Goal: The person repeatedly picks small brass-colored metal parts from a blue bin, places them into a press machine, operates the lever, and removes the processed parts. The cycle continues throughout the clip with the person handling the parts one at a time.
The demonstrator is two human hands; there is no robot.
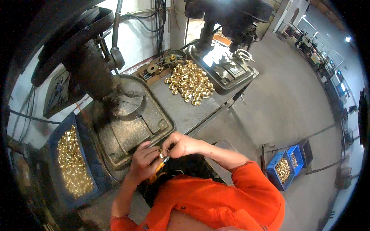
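My left hand (143,163) is closed in front of my body, near the front edge of the left drill press base. A small brass fitting (160,154) shows at its fingertips. Close against it, my right hand (180,145) is bent into a pinch; what lies between its fingers is too small to name. Just below the fingertips, a thin tool with a yellow-orange body (160,167) and a silvery end slants beside my left palm. Which hand bears this tool I cannot tell.
A drill press base (115,140) stands ahead-left, another press (231,71) beyond. Loose brass fittings (189,81) lie heaped on the bench beside a parts box (154,73). Left is a dark blue bin (83,134) of brass pieces; blue crates (274,163) stand right.
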